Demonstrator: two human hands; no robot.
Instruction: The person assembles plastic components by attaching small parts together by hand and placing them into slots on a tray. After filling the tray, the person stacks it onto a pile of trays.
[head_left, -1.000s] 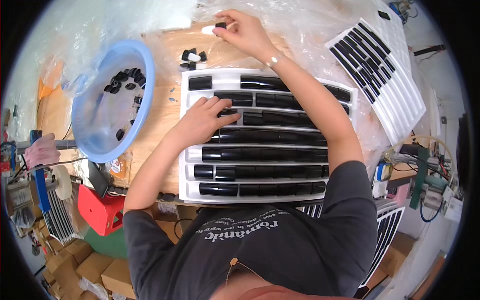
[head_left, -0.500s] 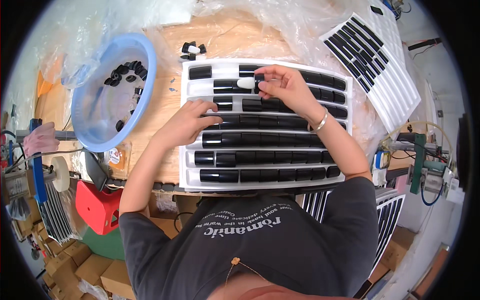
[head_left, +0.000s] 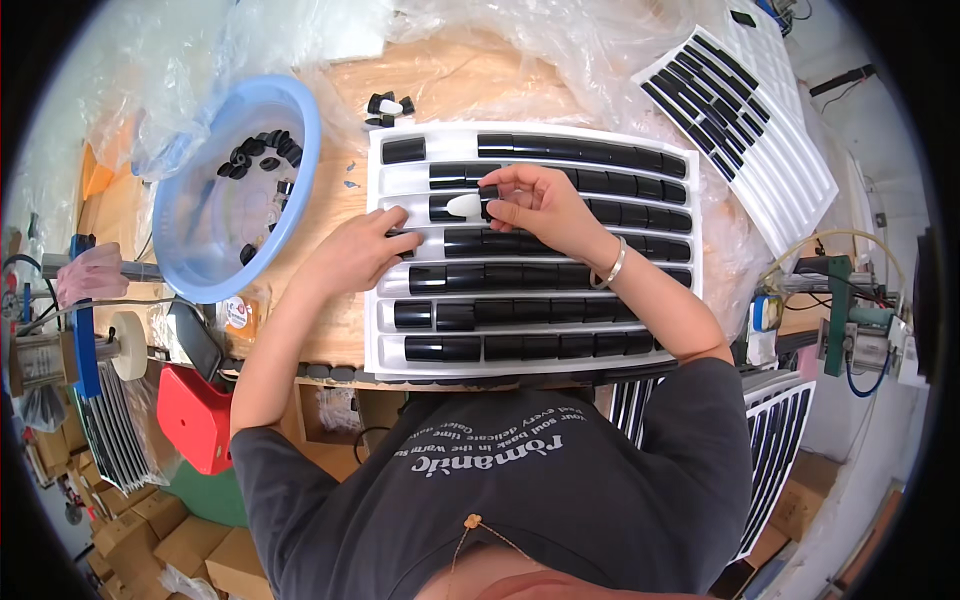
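Observation:
A white ribbed tray [head_left: 378, 345] lies on the table in front of me, with rows of glossy black cylindrical pieces [head_left: 515, 348]. Over its upper middle, my right hand [head_left: 545, 210] pinches a black cap [head_left: 489, 203] between thumb and fingers. A white oval part [head_left: 464, 206] points left from that cap, above the third row. At the tray's left edge, my left hand [head_left: 362, 250] is bent, thumb and fingers around a dark piece [head_left: 404, 240], mostly hidden, that looks like one of the black cylinders. Its row has a gap beside the hand.
A blue basin [head_left: 300, 215] with loose black caps [head_left: 268, 150] stands at left. More small black and white pieces [head_left: 388, 106] lie beyond the tray. Another filled tray [head_left: 800, 185] is at far right, amid clear plastic sheeting [head_left: 480, 30]. A red stool [head_left: 195, 415] stands below left.
My right hand has come nearer and slightly left with the cap and white part. My left hand has moved left to the tray edge; the fourth row's leftmost piece has left its place.

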